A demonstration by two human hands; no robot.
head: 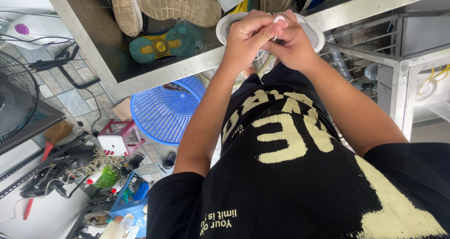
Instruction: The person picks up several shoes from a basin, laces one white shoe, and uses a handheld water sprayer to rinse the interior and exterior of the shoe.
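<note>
Black printed shirt [290, 173] nearest. Beyond it, left hand [246, 33] and right hand [293, 44] pressed together — each grip pinched shut on a small white piece [279, 18], over a white shoe [314, 33] at the tabletop [154, 75] edge. Farther back — worn shoe soles [178, 4].

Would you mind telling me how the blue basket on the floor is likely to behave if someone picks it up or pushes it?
The blue basket is thin open mesh, so it is probably light and may flex a little when gripped. It lies tilted on its side against the table leg, and its round rim suggests it might roll or rock when pushed.
</note>
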